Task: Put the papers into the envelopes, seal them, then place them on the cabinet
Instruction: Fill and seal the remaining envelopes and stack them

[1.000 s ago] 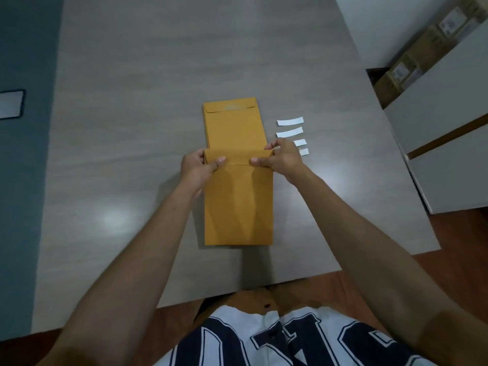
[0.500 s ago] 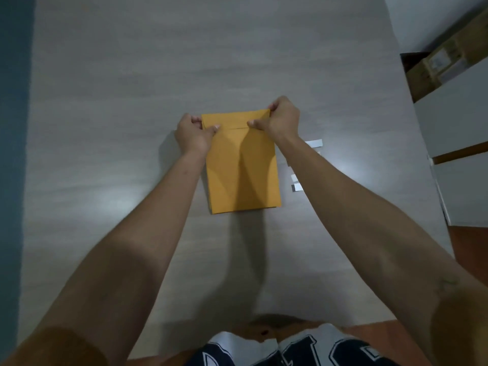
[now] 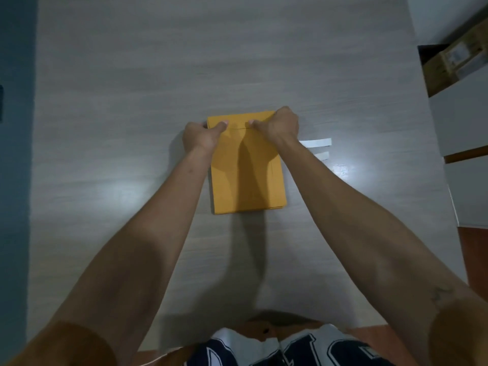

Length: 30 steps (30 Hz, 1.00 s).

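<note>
A stack of yellow-brown envelopes [image 3: 248, 175] lies flat in the middle of the grey table [image 3: 132, 101]. The top envelope's flap is folded down. My left hand [image 3: 202, 136] grips the top left corner, thumb on the flap. My right hand [image 3: 278, 125] grips the top right corner, its thumb pressing on the flap. A second envelope's edge shows under the top one at the bottom right. No loose papers are visible.
White peel-off strips [image 3: 317, 142] lie on the table just right of my right wrist. A white cabinet [image 3: 464, 122] stands at the right, with cardboard boxes [image 3: 449, 64] behind it. A blue wall runs along the left.
The held envelope has been moved away from me onto the other envelope, and the two are now aligned in one stack. Both hands kept their hold at the top corners.
</note>
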### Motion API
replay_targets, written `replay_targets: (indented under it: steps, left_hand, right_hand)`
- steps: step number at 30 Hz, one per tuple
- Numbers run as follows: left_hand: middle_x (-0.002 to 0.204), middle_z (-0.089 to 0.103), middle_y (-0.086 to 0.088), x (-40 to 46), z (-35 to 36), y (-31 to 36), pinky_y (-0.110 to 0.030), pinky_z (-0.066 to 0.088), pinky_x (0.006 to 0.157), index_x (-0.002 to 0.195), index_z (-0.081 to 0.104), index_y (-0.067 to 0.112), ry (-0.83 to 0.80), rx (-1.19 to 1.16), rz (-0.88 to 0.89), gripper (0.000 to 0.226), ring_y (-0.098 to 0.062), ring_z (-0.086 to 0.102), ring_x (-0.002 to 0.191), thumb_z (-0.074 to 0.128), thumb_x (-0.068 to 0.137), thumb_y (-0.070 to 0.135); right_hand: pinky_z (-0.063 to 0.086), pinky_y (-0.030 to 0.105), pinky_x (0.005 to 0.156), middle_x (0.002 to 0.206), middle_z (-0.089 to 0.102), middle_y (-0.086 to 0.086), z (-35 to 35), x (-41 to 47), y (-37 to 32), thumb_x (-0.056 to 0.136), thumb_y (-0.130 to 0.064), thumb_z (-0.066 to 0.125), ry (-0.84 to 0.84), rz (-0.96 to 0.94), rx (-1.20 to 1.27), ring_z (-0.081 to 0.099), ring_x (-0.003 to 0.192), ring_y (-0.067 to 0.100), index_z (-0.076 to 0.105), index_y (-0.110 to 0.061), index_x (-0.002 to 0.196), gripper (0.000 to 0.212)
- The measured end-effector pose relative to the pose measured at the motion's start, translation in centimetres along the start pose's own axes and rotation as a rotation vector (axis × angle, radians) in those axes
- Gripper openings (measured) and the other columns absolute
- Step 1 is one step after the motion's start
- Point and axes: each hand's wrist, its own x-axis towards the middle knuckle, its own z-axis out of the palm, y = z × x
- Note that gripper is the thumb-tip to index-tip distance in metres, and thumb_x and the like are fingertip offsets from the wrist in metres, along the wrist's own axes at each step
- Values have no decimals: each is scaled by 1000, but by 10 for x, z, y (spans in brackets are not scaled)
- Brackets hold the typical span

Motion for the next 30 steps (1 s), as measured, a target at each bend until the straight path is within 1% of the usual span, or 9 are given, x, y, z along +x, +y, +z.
replay_targets:
  steps: [1, 3, 5, 8, 14, 19, 22, 26, 30]
  left_hand:
    - [75, 70, 0, -5, -4, -6, -39, 59, 74, 68, 68, 20, -28, -66, -24, 26, -22, 71, 76, 83, 70, 41]
    - [83, 73, -3, -21, -14, -20, -41, 60, 74, 80, 73, 16, -103, -213, -57, 17, -21, 72, 77, 83, 75, 28]
    - [96, 73, -8, -42, -23, -32, -40, 58, 77, 102, 71, 6, -229, -368, -95, 26, -22, 72, 84, 80, 80, 17]
    - [105, 72, -9, -76, -40, -50, -36, 57, 76, 114, 65, 6, -344, -420, -88, 35, -20, 71, 89, 77, 82, 14]
    - [107, 73, -8, -145, -77, -68, -35, 59, 79, 113, 64, 7, -317, -439, 142, 38, -20, 71, 96, 79, 79, 14]
    - [77, 70, 9, -197, -104, -73, -23, 53, 67, 88, 63, 16, -309, -438, 401, 19, -6, 67, 74, 76, 80, 4]
    - [80, 66, 7, -214, -119, -80, -20, 49, 67, 85, 62, 17, -334, -416, 511, 19, -4, 61, 74, 76, 80, 4]
    - [86, 66, 2, -225, -120, -114, -20, 49, 72, 91, 63, 7, -374, -388, 505, 23, -5, 61, 79, 77, 75, -1]
    - [85, 63, -6, -223, -117, -114, -22, 50, 74, 95, 62, -1, -406, -318, 518, 27, -7, 61, 79, 77, 73, -6]
  right_hand:
    - [50, 33, 76, 119, 61, 12, 1, -5, 3, 65, -53, 83, -10, 2, 17, 62, 103, 26, 57, -7, 114, 72]
    - [46, 31, 71, 112, 62, 9, 3, -20, 12, 63, -50, 85, -43, -19, 57, 62, 97, 24, 61, -8, 106, 65]
    - [47, 29, 70, 94, 65, 2, 1, -44, 23, 65, -40, 87, -49, -76, 144, 62, 87, 18, 62, -11, 92, 47]
    - [49, 31, 67, 75, 58, -7, -5, -88, 41, 67, -31, 87, -46, -136, 284, 57, 71, 12, 55, -18, 79, 36]
    - [56, 29, 73, 95, 66, -1, -34, -182, 62, 73, -32, 84, -49, -232, 462, 64, 86, 15, 59, -15, 99, 41]
    - [48, 22, 62, 81, 55, -6, -59, -239, 75, 75, -29, 83, -36, -449, 526, 53, 73, 9, 54, -17, 94, 36]
    - [48, 27, 65, 85, 58, -4, -66, -262, 85, 74, -26, 83, -32, -555, 560, 54, 77, 13, 54, -18, 89, 33]
    - [50, 32, 67, 86, 60, 1, -48, -278, 114, 76, -24, 82, -36, -550, 514, 55, 76, 11, 57, -16, 92, 31]
    - [46, 22, 64, 82, 58, -3, -43, -282, 123, 79, -24, 80, -50, -544, 516, 53, 73, 6, 58, -12, 96, 30]
